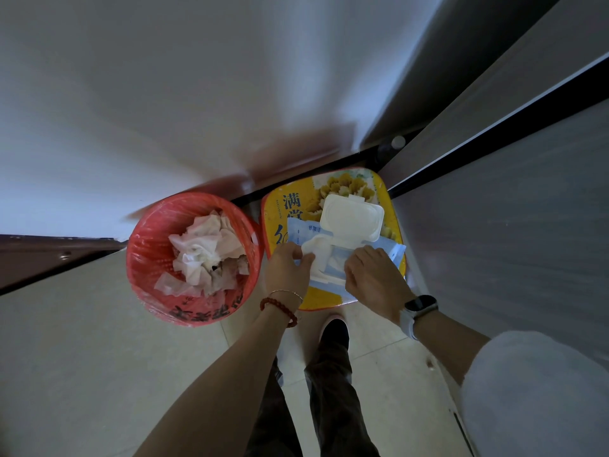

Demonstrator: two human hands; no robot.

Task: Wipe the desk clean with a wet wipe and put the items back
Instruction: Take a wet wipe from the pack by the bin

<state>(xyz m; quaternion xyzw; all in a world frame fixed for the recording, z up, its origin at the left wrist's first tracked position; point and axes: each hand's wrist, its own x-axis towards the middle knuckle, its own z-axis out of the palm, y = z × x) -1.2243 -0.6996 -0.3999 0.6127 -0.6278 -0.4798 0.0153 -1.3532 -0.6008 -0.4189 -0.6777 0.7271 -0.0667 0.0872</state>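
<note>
Left hand [287, 266] pinching wipe [318, 258]; right hand [374, 275] pressing pack [333, 255].

A pack of wet wipes [342, 255] is set on a stool [290, 206], its lid [351, 217] flipped back behind the opening. A waste bin [155, 245] holding crumpled tissues [207, 252] is placed just left of the stool, on the floor [82, 341].

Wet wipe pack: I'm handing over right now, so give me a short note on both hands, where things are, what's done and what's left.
Left hand: fingers pinching a wet wipe at the pack's opening.
Right hand: pressing down the wet wipe pack, lid flipped open.
The pack lies on a yellow stool; the red bin to its left holds used wipes.
Done: pack opened.
Left: pull the wipe free, wipe the desk (not in view), put items back.
</note>
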